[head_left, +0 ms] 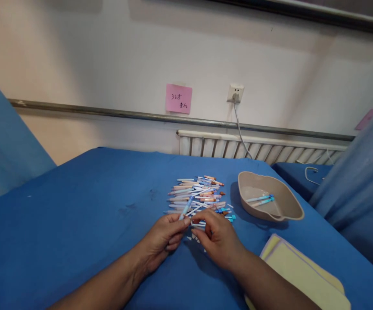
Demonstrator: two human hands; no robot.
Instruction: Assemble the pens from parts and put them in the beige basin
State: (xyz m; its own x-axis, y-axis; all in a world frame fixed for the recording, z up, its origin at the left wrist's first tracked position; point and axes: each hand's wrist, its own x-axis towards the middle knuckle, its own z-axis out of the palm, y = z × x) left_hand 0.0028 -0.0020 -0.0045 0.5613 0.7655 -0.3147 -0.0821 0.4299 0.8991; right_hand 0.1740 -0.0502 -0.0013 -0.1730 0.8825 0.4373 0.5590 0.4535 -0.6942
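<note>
While the left hand pinches a blue pen that pokes up past its thumb, the right hand curls its fingers just beside the pen's low end (I cannot tell if they grip anything). More pen parts lie just past both hands on blue cloth.

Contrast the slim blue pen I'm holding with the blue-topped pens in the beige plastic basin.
Your left hand grips the slim blue pen; the blue-topped pens lie loose in the beige plastic basin. Fingers partly cover the held pen but none touch the basin pens. All look slim.
</note>
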